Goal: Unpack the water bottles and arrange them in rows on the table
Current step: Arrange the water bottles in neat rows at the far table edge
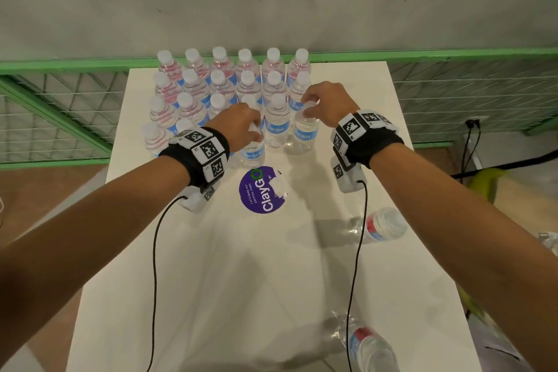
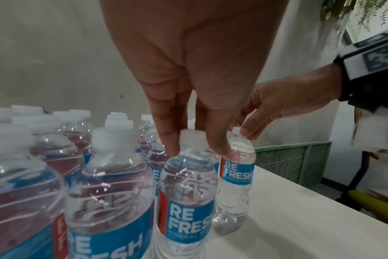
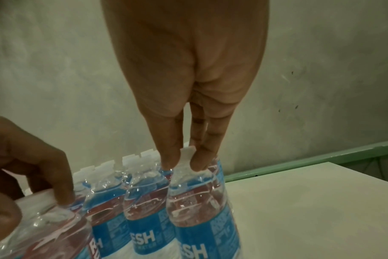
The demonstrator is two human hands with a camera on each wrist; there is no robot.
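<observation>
Several clear water bottles [image 1: 220,81] with white caps and blue labels stand upright in rows at the far end of the white table [image 1: 241,266]. My left hand [image 1: 241,124] pinches the cap of a front-row bottle [image 1: 253,152] [image 2: 188,189] that stands on the table. My right hand [image 1: 320,100] pinches the cap of the bottle [image 1: 305,133] [image 3: 202,210] at the right end of the front row; that bottle [image 2: 235,178] also shows in the left wrist view. Two more bottles lie on their sides, one bottle [image 1: 383,225] at the right edge and one bottle [image 1: 367,347] at the near edge.
A round purple sticker [image 1: 261,190] lies on the table just in front of the rows. A green wire fence [image 1: 453,100] runs behind the table on both sides, with a grey wall beyond. Black cables hang from both wrist units.
</observation>
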